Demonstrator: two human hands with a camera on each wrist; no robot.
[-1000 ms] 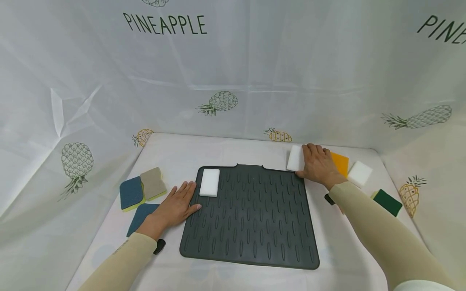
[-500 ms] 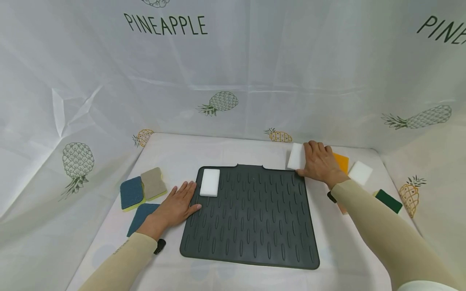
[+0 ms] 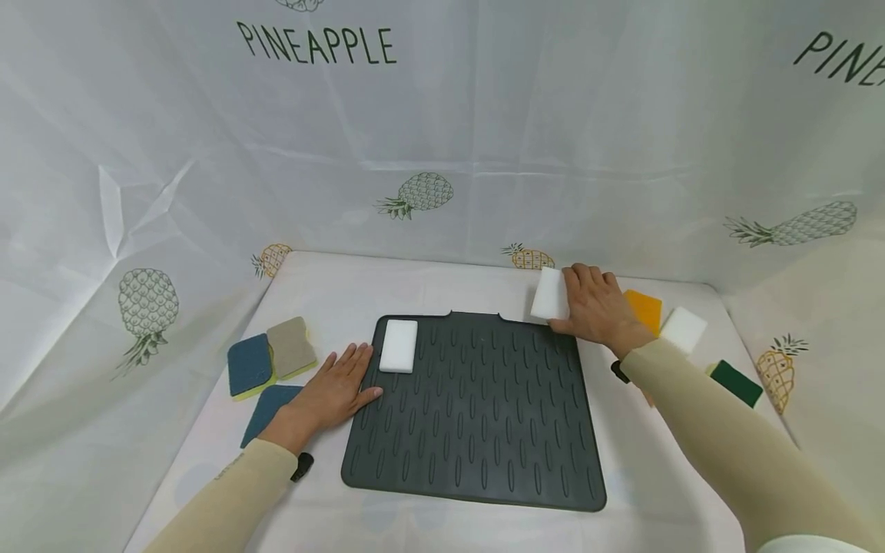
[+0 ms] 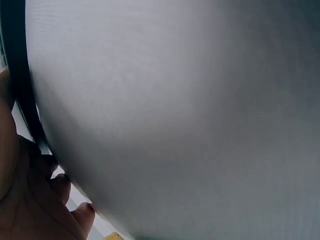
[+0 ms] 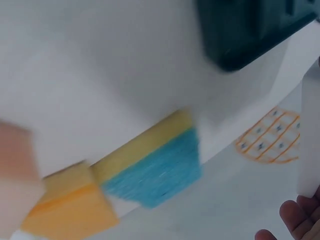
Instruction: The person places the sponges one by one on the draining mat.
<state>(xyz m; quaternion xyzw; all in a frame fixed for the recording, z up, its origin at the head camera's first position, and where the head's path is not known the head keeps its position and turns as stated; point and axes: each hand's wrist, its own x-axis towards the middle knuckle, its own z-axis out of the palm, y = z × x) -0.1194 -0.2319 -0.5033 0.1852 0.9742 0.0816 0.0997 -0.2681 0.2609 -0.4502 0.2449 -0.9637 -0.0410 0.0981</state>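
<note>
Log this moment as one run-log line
left grip: open at left edge of dark mat; right grip: holding white block; second white block: on mat

A dark ribbed mat (image 3: 477, 415) lies mid-way across the white-covered worktop (image 3: 359, 284). On the left sit a blue sponge (image 3: 250, 367), a beige sponge (image 3: 290, 346) and a second blue one (image 3: 270, 408); on the right, an orange sponge (image 3: 644, 311), a blue-and-yellow sponge (image 5: 155, 167), a white block (image 3: 683, 329) and a dark green sponge (image 3: 736, 383).

Head camera looks forward and down over the ribbed mat (image 3: 477, 430) to the pineapple-print sheet (image 3: 608, 115). Left-wrist camera sits very near a pale surface (image 4: 175, 120), left hand (image 4: 35, 210) at edge. Right-wrist camera, close and tilted, shares ribbed mat and right hand (image 3: 600, 307) with head view.
</note>
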